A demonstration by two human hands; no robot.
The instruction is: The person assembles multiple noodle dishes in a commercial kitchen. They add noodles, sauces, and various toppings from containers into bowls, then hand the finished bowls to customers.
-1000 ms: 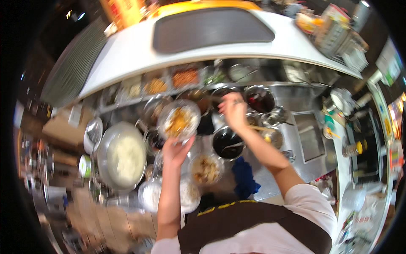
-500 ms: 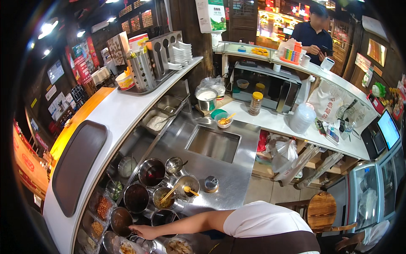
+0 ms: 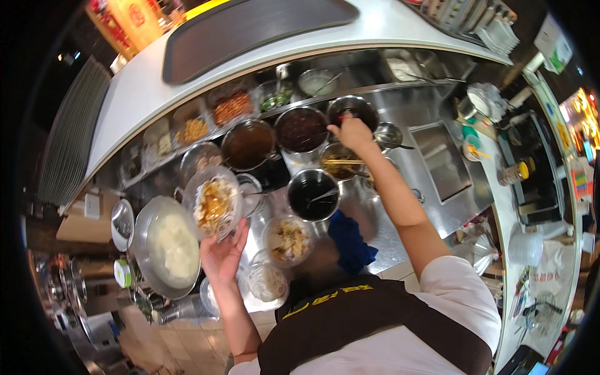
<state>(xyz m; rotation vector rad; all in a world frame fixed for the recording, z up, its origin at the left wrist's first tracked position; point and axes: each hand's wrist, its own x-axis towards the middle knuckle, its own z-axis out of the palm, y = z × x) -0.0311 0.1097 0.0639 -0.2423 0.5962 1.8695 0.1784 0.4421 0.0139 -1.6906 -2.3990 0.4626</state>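
In the head view, take the pot of black liquid (image 3: 305, 201) as landmark. To its left, the left grip (image 3: 221, 257) holds the clear bowl (image 3: 234, 203) of sauced food at its near side, fingers spread, which probably steadies it and leaves its mouth unobstructed. Beyond the pot and to its right, the right grip (image 3: 354, 134) is over the dark red pot (image 3: 365, 112); whether its fingers close on a handle I cannot tell. The brown-sauce pot (image 3: 248, 147) stands beyond and left of the landmark, seemingly to lie within easy reach. Chopsticks (image 3: 347, 162) rest beyond and right of it, perhaps laid with ends exposed for picking up. The blue cloth (image 3: 350, 242) lies on the surface (image 3: 390, 240), nearer and right, likely handy for wiping.
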